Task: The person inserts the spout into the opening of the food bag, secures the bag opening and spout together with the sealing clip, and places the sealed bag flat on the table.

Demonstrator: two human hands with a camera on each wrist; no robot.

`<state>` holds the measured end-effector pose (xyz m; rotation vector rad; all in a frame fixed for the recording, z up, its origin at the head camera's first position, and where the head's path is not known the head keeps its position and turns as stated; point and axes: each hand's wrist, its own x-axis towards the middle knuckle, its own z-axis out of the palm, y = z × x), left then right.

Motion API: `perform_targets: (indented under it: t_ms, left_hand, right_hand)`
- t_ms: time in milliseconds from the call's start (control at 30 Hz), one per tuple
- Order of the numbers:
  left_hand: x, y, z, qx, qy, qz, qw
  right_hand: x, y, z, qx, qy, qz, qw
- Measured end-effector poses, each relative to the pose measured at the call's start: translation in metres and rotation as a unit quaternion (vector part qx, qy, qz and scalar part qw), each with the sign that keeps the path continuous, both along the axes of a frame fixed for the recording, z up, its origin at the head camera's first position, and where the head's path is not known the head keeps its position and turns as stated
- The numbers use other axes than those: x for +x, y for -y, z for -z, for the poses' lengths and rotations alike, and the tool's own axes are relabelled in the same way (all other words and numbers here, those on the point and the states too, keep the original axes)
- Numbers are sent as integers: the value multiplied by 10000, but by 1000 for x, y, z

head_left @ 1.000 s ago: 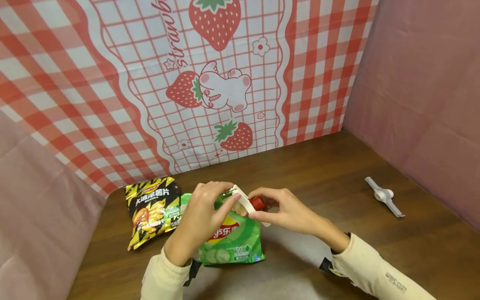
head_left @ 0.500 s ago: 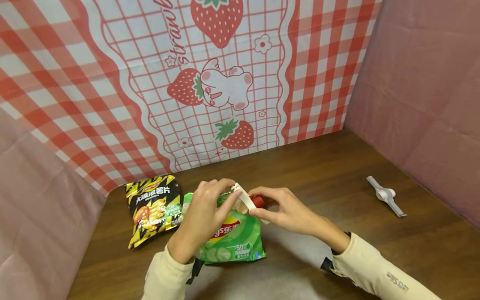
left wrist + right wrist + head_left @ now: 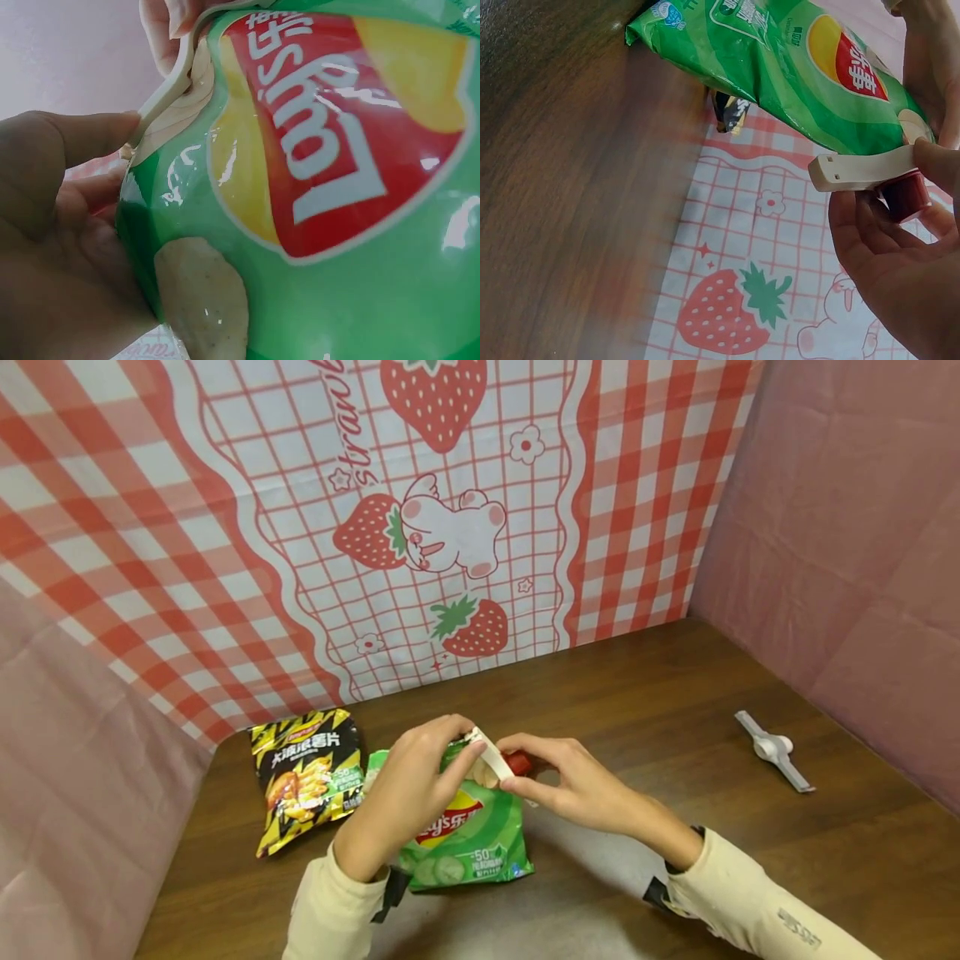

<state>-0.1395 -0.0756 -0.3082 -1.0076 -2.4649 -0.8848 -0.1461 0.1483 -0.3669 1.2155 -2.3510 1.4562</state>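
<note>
A green Lay's chip bag (image 3: 480,839) leans up from the table between the hands. A white bag clip (image 3: 491,755) with a red spout-like piece (image 3: 906,196) lies across its folded top edge. My left hand (image 3: 412,781) pinches the clip's far end between thumb and fingers, as the left wrist view shows, with the bag against its palm. My right hand (image 3: 577,778) pinches the clip's near end; its thumb is on the bar and its fingers curl under, around the red piece. The right fingers partly hide that piece in the head view.
To the left lies a black and yellow chip bag (image 3: 307,777). A grey-white strip with a round knob (image 3: 774,749) rests far right on the wooden table (image 3: 637,693). A strawberry-print cloth (image 3: 637,510) hangs behind, with pink cloth walls (image 3: 847,568) on both sides.
Both hands stay nearly in place on the clip. Slightly more of the green bag's logo shows beside the left hand, and a little less of the red piece.
</note>
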Motion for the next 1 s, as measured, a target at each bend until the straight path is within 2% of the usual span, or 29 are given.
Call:
perform_targets:
  t_ms: [200, 433, 733, 1000]
  left_hand:
    - [2, 1, -1, -4, 30, 76, 10000]
    - [4, 2, 0, 233, -218, 223, 9992]
    - [3, 2, 1, -19, -556, 126, 9984]
    - [-2, 2, 7, 418, -715, 6, 9966]
  right_hand:
    - [0, 2, 1, 32, -129, -42, 9999]
    - [1, 3, -1, 21, -395, -42, 9992]
    - [3, 5, 2, -37, -370, -43, 9993]
    - [1, 7, 2, -125, -420, 124, 9990]
